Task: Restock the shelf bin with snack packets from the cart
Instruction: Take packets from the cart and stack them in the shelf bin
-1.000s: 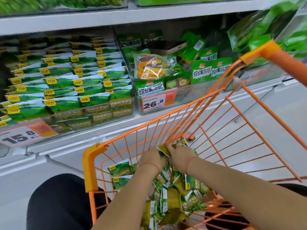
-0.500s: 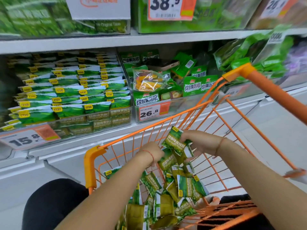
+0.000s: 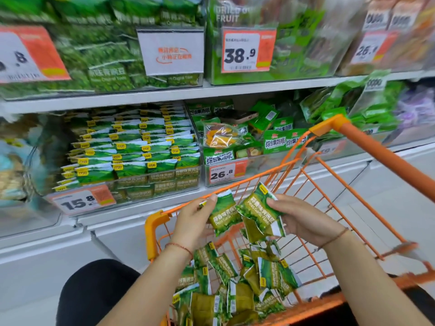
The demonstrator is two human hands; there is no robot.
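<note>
A: What is held? 
B: 1 green packet point(image 3: 224, 216) is pinched by the left hand point(image 3: 195, 222), and a small bunch of packets point(image 3: 260, 214) is gripped by the curled fingers of the right hand point(image 3: 303, 222), both raised above the orange cart point(image 3: 155, 231).

A: Which step is judged to be in hand? 
B: The carry. More loose packets point(image 3: 235, 285) are left in the cart.

A: What is called for next? 
B: A reach up and left to the shelf bin point(image 3: 131, 158) tagged 15.8, where matching packets are already stacked in rows; the held ones would need to be laid flat on top.
</note>
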